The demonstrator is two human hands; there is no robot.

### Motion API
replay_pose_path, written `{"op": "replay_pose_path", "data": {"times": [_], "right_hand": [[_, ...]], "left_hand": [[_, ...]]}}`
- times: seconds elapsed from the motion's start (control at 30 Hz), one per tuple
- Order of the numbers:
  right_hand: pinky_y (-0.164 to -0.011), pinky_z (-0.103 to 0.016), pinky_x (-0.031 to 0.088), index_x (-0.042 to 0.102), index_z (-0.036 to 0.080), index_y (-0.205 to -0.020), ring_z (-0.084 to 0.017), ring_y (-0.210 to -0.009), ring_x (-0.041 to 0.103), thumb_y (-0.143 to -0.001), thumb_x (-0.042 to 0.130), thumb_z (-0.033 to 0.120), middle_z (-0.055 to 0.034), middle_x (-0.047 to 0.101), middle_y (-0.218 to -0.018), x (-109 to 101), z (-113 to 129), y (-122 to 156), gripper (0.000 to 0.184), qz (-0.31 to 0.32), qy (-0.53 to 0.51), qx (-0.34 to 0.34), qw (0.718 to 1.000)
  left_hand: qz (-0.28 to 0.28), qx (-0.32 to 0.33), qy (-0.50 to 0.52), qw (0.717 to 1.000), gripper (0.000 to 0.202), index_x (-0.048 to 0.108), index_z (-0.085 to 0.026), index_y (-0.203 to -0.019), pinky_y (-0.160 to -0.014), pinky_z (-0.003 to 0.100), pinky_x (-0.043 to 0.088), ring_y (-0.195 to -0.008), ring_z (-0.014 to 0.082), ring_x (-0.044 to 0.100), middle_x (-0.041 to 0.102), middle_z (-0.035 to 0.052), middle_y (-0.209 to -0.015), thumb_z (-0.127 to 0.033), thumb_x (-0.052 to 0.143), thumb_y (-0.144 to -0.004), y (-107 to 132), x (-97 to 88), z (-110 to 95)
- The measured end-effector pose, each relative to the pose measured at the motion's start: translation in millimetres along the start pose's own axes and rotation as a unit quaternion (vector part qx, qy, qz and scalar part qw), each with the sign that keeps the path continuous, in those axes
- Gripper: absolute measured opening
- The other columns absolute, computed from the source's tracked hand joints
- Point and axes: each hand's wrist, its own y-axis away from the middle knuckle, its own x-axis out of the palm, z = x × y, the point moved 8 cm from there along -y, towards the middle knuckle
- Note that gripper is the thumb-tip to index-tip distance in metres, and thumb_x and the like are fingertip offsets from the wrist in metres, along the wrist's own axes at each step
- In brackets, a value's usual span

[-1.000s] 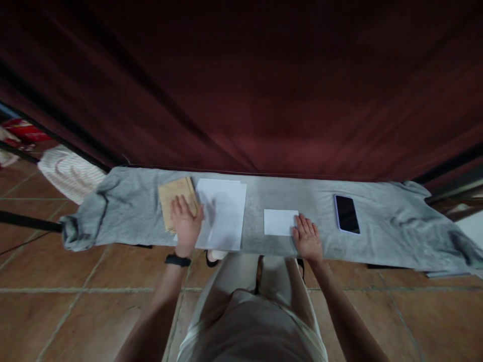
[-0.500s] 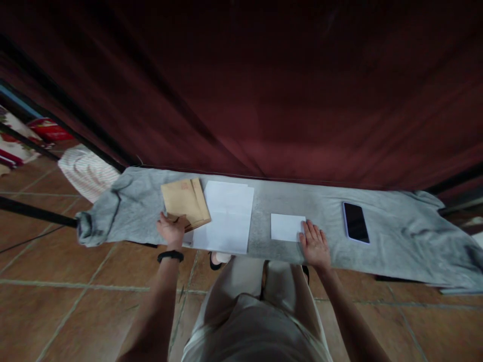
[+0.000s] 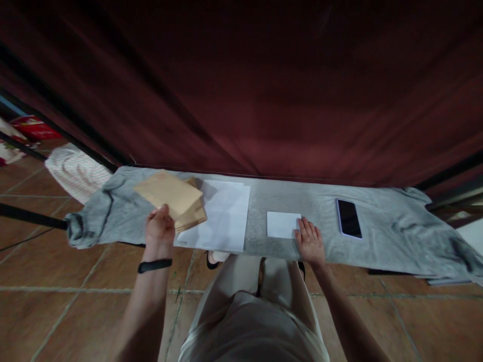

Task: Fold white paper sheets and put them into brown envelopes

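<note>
My left hand (image 3: 160, 224) pinches the near edge of a brown paper envelope (image 3: 168, 191), which is raised and tilted above the bench. Under it lies a stack of similar brown envelopes (image 3: 192, 217), partly covered by the lifted one. The stack rests on the left side of some white paper sheets (image 3: 228, 216). Flat on the grey cloth, with fingers stretched out, my right hand (image 3: 310, 241) touches the right edge of a small white paper rectangle (image 3: 284, 224). I cannot tell whether that rectangle is a card, folded paper or an envelope.
A phone (image 3: 349, 218) in a lilac case lies right of my right hand. Grey cloth (image 3: 392, 226) covers the narrow bench. Behind it hangs a dark red curtain (image 3: 264, 120). A striped cloth (image 3: 77, 171) and dark metal bars (image 3: 33, 216) are at the left.
My left hand has picked the top brown envelope off the stack and moved it up and to the left. My right hand stays beside the small white paper. The view has shifted slightly.
</note>
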Motion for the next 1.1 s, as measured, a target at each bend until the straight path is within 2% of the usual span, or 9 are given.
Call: {"op": "replay_pose_path", "data": {"times": [0.1, 0.23, 0.37, 0.47, 0.6, 0.67, 0.8, 0.93, 1.1], "right_hand": [[-0.119, -0.049, 0.029, 0.04, 0.02, -0.156, -0.029, -0.143, 0.044, -0.105, 0.031, 0.038, -0.011, 0.049, -0.155, -2.6, 0.4, -0.7, 0.055, 0.005, -0.004, 0.003, 1.0], [-0.119, -0.051, 0.031, 0.043, 0.017, -0.154, -0.029, -0.147, 0.037, -0.105, 0.034, 0.037, -0.0132, 0.043, -0.158, -15.4, 2.5, -3.3, 0.054, -0.004, -0.034, 0.01, 0.999], [-0.121, -0.055, 0.03, 0.049, 0.016, -0.149, -0.03, -0.152, 0.029, -0.104, 0.038, 0.042, -0.0141, 0.038, -0.161, -35.2, 18.4, -8.0, 0.053, -0.023, -0.184, 0.04, 0.982], [-0.113, -0.049, 0.045, 0.055, 0.021, -0.144, -0.028, -0.138, 0.05, -0.1, 0.046, 0.053, -0.0128, 0.054, -0.15, -34.8, 36.2, -11.9, 0.055, 0.0, -0.4, 0.137, 0.906], [-0.086, -0.042, 0.06, 0.064, 0.026, -0.129, -0.025, -0.1, 0.073, -0.089, 0.059, 0.062, -0.0078, 0.073, -0.122, -12.5, 77.1, -14.4, 0.054, 0.114, -0.654, 0.24, 0.708], [-0.079, -0.038, 0.061, 0.07, 0.026, -0.113, -0.024, -0.092, 0.074, -0.08, 0.069, 0.061, -0.0059, 0.077, -0.109, -8.5, 87.4, -14.3, 0.048, 0.13, -0.696, 0.272, 0.652], [-0.069, -0.033, 0.059, 0.07, 0.024, -0.092, -0.023, -0.078, 0.074, -0.07, 0.077, 0.055, -0.0047, 0.078, -0.086, -7.7, 91.4, -8.8, 0.039, 0.139, -0.73, 0.318, 0.589], [-0.065, -0.031, 0.057, 0.07, 0.023, -0.088, -0.021, -0.072, 0.074, -0.065, 0.081, 0.046, -0.0042, 0.078, -0.084, -15.1, 94.6, -5.4, 0.035, 0.15, -0.769, 0.314, 0.536], [-0.064, -0.03, 0.056, 0.072, 0.022, -0.089, -0.021, -0.071, 0.073, -0.066, 0.08, 0.045, -0.002, 0.078, -0.081, -20.0, 94.9, -4.3, 0.033, 0.172, -0.751, 0.312, 0.556]], "left_hand": [[0.074, -0.073, 0.078, 0.992, 0.042, 0.035, -0.021, -0.064, -0.054, 0.022, 0.044, -0.05, 0.0062, 0.045, 0.043, -0.0095, -0.055, -0.023, 0.077, -0.066, 46.7, 50.2, 12.6], [0.162, -0.24, 0.243, 0.926, 0.048, 0.042, -0.02, -0.065, -0.059, 0.019, 0.047, -0.058, 0.0061, 0.058, 0.056, -0.0096, -0.062, -0.013, 0.087, -0.052, 131.7, 120.0, 45.4], [0.203, -0.298, 0.246, 0.899, 0.052, 0.04, -0.02, -0.062, -0.064, 0.021, 0.05, -0.06, 0.0064, 0.06, 0.056, -0.0094, -0.061, -0.014, 0.09, -0.052, 191.3, 153.5, 69.6], [0.223, -0.292, 0.224, 0.903, 0.05, 0.041, -0.02, -0.063, -0.071, 0.024, 0.053, -0.064, 0.007, 0.063, 0.055, -0.01, -0.061, -0.016, 0.09, -0.055, 214.4, 163.1, 79.3], [0.267, -0.289, 0.205, 0.896, 0.05, 0.044, -0.02, -0.065, -0.075, 0.026, 0.055, -0.068, 0.0081, 0.065, 0.058, -0.0096, -0.064, -0.023, 0.093, -0.053, 235.9, 170.3, 83.7], [0.282, -0.293, 0.203, 0.89, 0.047, 0.047, -0.02, -0.067, -0.077, 0.027, 0.056, -0.071, 0.0092, 0.066, 0.062, -0.0083, -0.068, -0.024, 0.093, -0.054, 242.3, 170.6, 85.4], [0.294, -0.305, 0.193, 0.885, 0.04, 0.053, -0.022, -0.071, -0.081, 0.03, 0.057, -0.08, 0.0121, 0.07, 0.07, -0.005, -0.081, -0.024, 0.091, -0.058, 244.1, 167.1, 93.0], [0.32, -0.324, 0.186, 0.871, 0.036, 0.053, -0.022, -0.073, -0.087, 0.034, 0.056, -0.09, 0.0149, 0.073, 0.073, -0.0025, -0.088, -0.026, 0.088, -0.064, 244.0, 168.9, 101.2], [0.318, -0.35, 0.195, 0.859, 0.038, 0.06, -0.022, -0.079, -0.077, 0.027, 0.057, -0.082, 0.0126, 0.072, 0.074, -0.004, -0.086, -0.022, 0.092, -0.057, 251.6, 168.6, 101.0]]}}
